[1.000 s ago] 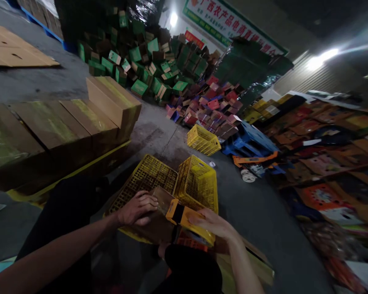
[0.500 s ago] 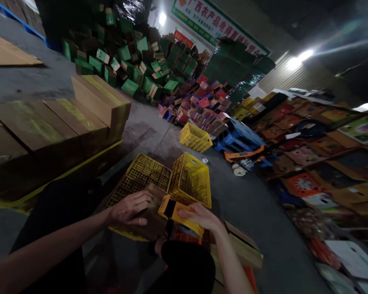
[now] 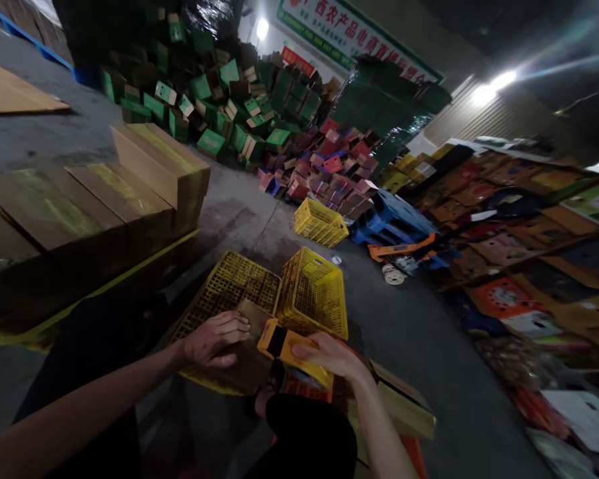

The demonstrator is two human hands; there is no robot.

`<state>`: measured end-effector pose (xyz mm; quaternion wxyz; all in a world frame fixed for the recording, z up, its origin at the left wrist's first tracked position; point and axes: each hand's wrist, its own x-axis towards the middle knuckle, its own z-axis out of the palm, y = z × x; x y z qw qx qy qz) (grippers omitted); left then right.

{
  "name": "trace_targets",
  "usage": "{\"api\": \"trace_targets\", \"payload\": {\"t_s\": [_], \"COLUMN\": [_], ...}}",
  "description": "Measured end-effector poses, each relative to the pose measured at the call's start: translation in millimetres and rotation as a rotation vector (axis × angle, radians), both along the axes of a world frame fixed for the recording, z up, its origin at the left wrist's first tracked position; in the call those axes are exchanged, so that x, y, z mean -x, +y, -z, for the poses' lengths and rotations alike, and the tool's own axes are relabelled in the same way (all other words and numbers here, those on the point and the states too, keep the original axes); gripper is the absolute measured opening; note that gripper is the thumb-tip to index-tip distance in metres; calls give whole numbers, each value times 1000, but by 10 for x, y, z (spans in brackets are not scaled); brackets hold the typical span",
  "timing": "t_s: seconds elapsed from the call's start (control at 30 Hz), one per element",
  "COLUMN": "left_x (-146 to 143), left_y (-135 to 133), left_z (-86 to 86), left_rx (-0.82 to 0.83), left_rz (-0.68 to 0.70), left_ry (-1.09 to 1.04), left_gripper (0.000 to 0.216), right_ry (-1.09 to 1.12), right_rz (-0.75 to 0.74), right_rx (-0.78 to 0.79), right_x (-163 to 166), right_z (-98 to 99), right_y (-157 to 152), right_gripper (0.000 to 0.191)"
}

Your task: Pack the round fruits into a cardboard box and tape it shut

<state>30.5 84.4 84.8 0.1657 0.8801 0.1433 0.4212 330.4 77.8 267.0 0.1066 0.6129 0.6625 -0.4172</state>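
My left hand (image 3: 214, 339) rests fingers-down on a brown cardboard box (image 3: 249, 352) that lies on a yellow plastic crate (image 3: 229, 293). The fingers are bent and pressed on the box's top. My right hand (image 3: 329, 352) grips a yellow tape dispenser (image 3: 287, 346) and holds it against the box's right end. A second yellow crate (image 3: 314, 293) stands just behind the dispenser. My dark-trousered knee (image 3: 309, 426) is below the hands.
Stacked flat brown cartons (image 3: 94, 199) sit on a yellow pallet at left. A heap of green and red boxes (image 3: 259, 120) fills the back. A third yellow crate (image 3: 319, 223), blue pallets (image 3: 394, 219) and printed cartons (image 3: 519, 253) lie at right. Grey concrete floor (image 3: 409, 332) lies between.
My right hand and the tape dispenser have slid slightly left along the box. My left hand has stayed pressed on the box. The view has shifted a little.
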Motion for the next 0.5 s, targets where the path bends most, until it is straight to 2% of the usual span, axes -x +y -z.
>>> {"api": "trace_targets", "payload": {"t_s": [0.5], "left_x": [-15], "left_y": [9], "left_z": [42], "left_rx": [-3], "left_rz": [-14], "left_ry": [6], "left_gripper": [50], "right_ry": [-23], "right_rz": [-56], "right_rx": [15], "right_x": [-38], "right_z": [-79], "right_y": [19], "right_gripper": [60]}}
